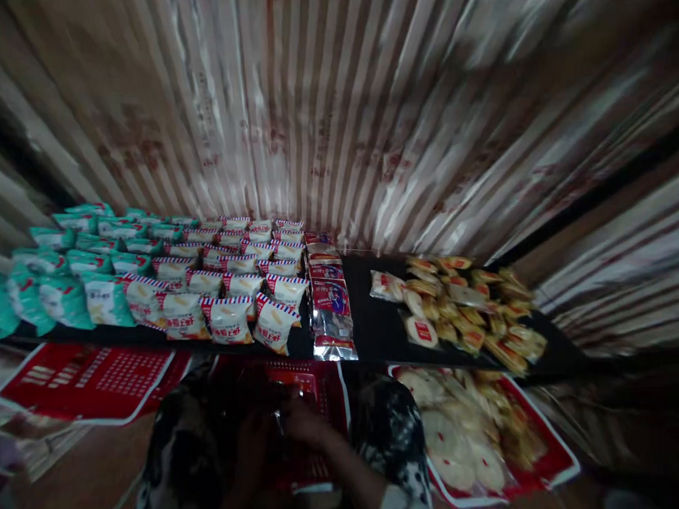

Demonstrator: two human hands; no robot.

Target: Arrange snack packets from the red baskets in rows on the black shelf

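Both my hands are low in the middle, between my knees, over a red plastic basket [330,388] with a pale rim. My right hand [301,421] reaches in from the right, beside a small dark, shiny thing [278,420] that I cannot make out. My left hand [253,428] is close to it on the left, deep in shadow. Darkness and blur hide the fingers of both. Just beyond the basket, a row of flat dark red and purple packets [330,296] lies on a black shelf [370,335].
Teal snack bags [110,299] and white snack bags with striped tops [227,318] stand in rows at left. Gold-wrapped packets [469,320] are heaped at right. A red basket [563,462] below holds round pale packs. Another red basket [88,382] is at left. Corrugated sheeting [312,122] rises behind.
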